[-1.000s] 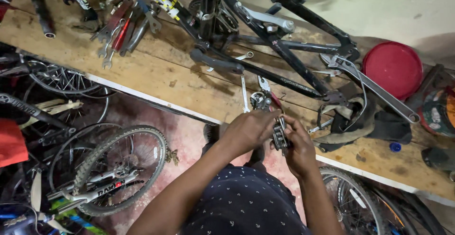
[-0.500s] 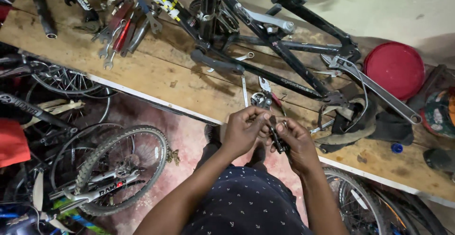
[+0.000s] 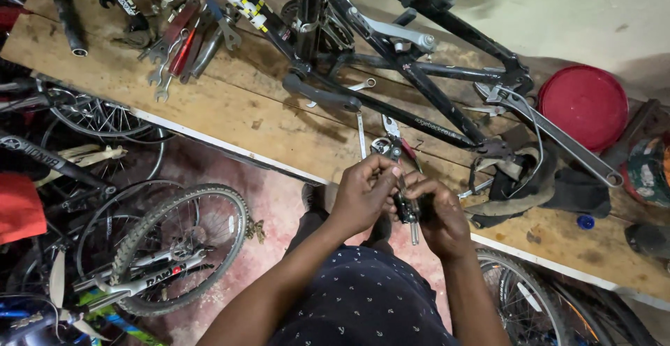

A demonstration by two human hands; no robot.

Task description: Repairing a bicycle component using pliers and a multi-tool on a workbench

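Note:
My left hand [image 3: 364, 191] and my right hand [image 3: 440, 213] are together in front of my chest, both closed around a small dark metal bicycle part [image 3: 407, 210] with a silver pin sticking out below. The fingers hide most of it. The hands hover just off the near edge of a long wooden workbench [image 3: 230, 112]. A black bicycle frame [image 3: 408, 74] lies on the bench right behind them, with pliers [image 3: 392, 136] and a thin silver tool [image 3: 361, 131] beside it.
Several spanners and red-handled tools [image 3: 185, 42] lie at the bench's far left. A red round lid [image 3: 583, 105], a long silver wrench [image 3: 551, 129] and black rubber scraps [image 3: 530, 182] are at the right. Bicycle wheels [image 3: 174, 248] stand on the red floor at the left.
Both hands have stayed on the small part and shifted it slightly between the fingers; the part has turned so its pin points down. The view has barely moved.

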